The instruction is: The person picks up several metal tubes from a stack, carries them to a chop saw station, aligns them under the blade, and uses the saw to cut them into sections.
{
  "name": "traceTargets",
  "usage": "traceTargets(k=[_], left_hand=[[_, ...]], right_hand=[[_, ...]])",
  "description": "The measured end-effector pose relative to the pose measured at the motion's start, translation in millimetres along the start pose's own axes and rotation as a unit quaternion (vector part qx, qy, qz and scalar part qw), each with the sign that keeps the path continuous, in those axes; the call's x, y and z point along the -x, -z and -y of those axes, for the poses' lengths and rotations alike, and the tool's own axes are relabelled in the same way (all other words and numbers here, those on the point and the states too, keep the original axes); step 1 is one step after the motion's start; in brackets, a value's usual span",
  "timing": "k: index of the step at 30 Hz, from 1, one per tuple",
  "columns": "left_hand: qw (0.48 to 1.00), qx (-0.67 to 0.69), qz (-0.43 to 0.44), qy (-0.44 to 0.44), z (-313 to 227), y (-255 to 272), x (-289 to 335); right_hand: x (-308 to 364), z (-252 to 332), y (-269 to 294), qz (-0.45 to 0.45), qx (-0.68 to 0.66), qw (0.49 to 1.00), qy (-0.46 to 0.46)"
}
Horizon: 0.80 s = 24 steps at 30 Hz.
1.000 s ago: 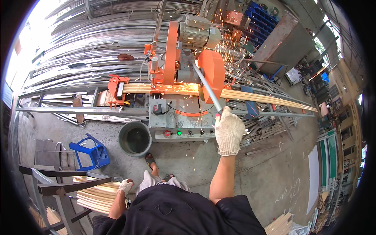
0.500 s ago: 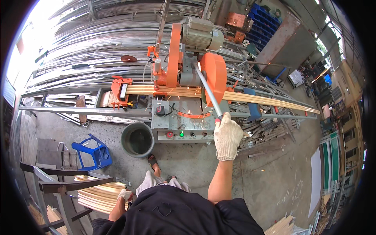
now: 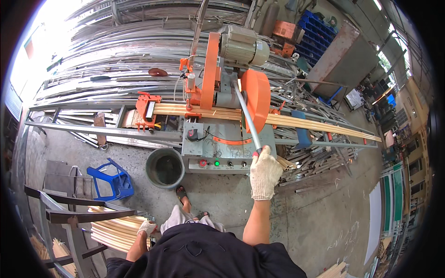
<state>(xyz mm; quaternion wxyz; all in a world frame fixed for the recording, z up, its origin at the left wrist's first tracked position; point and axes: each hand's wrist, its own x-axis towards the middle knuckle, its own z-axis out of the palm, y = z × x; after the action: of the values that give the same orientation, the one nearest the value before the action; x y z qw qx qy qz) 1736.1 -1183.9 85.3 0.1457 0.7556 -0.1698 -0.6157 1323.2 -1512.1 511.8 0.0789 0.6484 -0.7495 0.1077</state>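
Note:
My right hand [image 3: 265, 175], in a pale knit glove, is closed round the end of a grey saw lever [image 3: 248, 118]. The lever runs up to an orange-guarded cut-off saw [image 3: 256, 99]. Several pale tubes [image 3: 320, 126] lie side by side across the saw bed and pass under the guard, which hides the blade's contact with them. An orange clamp [image 3: 189, 111] sits over the tubes left of the blade. Low on the left, my gloved left hand [image 3: 148, 226] is at the ends of a stack of pale tubes [image 3: 116, 229]; its fingers are too small to read.
A grey bucket [image 3: 165, 167] stands on the floor left of the saw, near my foot. Farther left is a blue plastic stool [image 3: 111, 180]. A dark metal rack [image 3: 90, 216] holds the tube stack. Long metal bars [image 3: 120, 60] fill the area behind the saw.
My right hand and the lever have come slightly lower, toward me. The sparks flying around the saw have mostly gone. My left hand stays by the stack, and the view has shifted a little.

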Motion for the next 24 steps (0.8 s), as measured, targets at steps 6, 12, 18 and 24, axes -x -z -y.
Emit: traceTargets(k=[6,12,18,24], left_hand=[[0.999,0.043,-0.012,0.007,7,-2,17],[0.997,-0.040,-0.045,-0.051,-20,-19,38],[0.994,0.108,-0.015,-0.006,14,3,-9],[0.984,-0.175,0.013,-0.025,-56,4,-21]], right_hand=[[6,-3,-13,-0.015,0.007,1.000,0.005],[10,-8,-12,-0.007,0.030,0.999,0.015],[19,5,-32,0.018,-0.033,0.999,0.021],[8,-6,-14,0.029,-0.081,0.996,0.020]])
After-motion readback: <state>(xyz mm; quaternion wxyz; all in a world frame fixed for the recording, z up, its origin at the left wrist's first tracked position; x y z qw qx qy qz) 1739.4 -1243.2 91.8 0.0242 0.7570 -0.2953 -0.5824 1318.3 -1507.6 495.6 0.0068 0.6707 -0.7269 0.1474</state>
